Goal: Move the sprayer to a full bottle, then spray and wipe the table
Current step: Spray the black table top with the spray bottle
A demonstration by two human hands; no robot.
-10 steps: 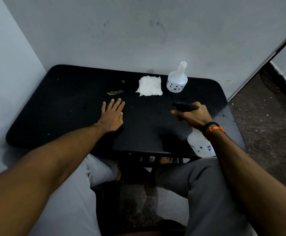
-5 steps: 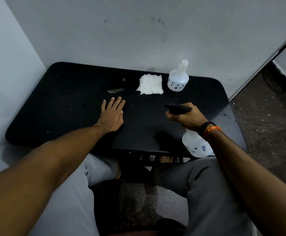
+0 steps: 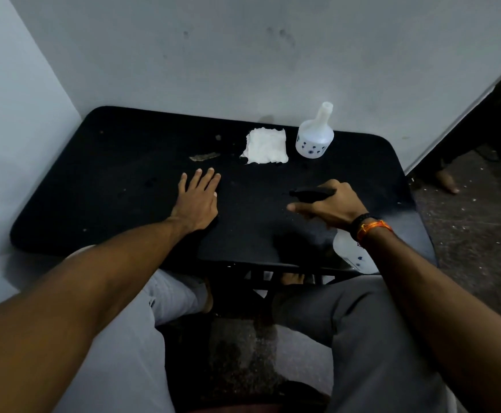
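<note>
Right hand [image 3: 332, 208] gripping black sprayer head [image 3: 313, 192] on bottle [image 3: 352, 253], table [image 3: 124, 174] 4 o'clock | left hand [image 3: 197, 201] flat, fingers straight, centre | capless bottle [image 3: 314, 138], white cloth [image 3: 265, 146] at 1 o'clock

Black table [image 3: 100, 186] bears cloth [image 3: 265, 146], capless bottle [image 3: 314, 138], left hand [image 3: 197, 201]

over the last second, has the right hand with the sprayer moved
Yes. The right hand with the sprayer has drifted left, towards the left hand and further from the table's right edge.
</note>
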